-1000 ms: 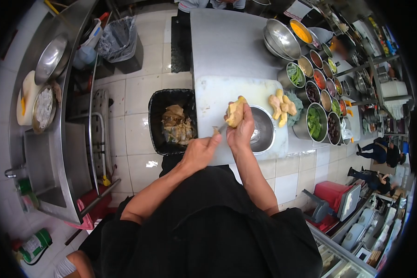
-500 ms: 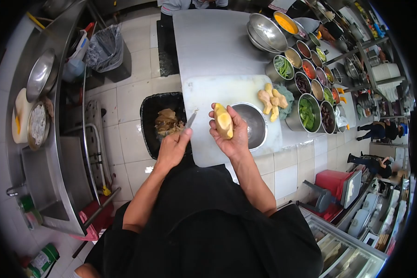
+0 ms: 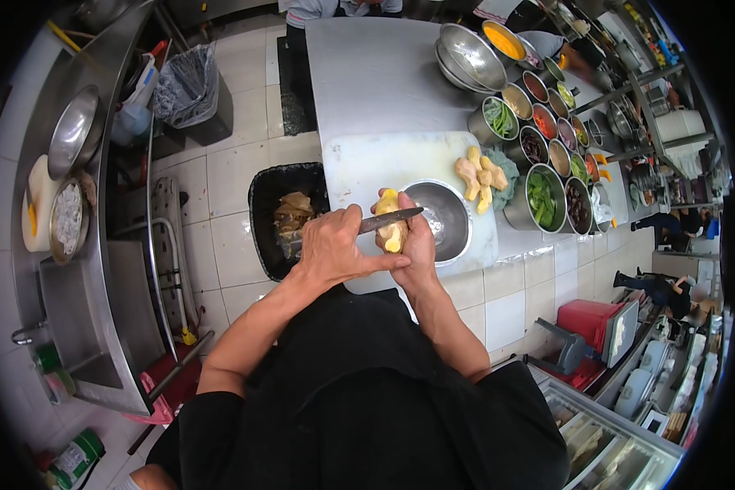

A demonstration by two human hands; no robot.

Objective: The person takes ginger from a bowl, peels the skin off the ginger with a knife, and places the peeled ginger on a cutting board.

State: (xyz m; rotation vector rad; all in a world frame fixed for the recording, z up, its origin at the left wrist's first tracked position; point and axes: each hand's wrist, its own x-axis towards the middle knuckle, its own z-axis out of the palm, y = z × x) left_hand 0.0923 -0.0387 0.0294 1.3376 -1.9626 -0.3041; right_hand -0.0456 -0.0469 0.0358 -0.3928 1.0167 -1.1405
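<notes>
Left hand (image 3: pixel 332 247) grips knife (image 3: pixel 389 220); half-closed right hand (image 3: pixel 419 249) cups what's probably ginger (image 3: pixel 394 238)

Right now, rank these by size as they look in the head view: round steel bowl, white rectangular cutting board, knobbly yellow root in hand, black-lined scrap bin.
White rectangular cutting board
Black-lined scrap bin
Round steel bowl
Knobbly yellow root, partly covered

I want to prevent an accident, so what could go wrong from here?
The knife may slip on the ginger piece and cut the bare right hand holding it. Peelings might fall into the metal bowl, close beside that hand, rather than into the black bin.
</notes>
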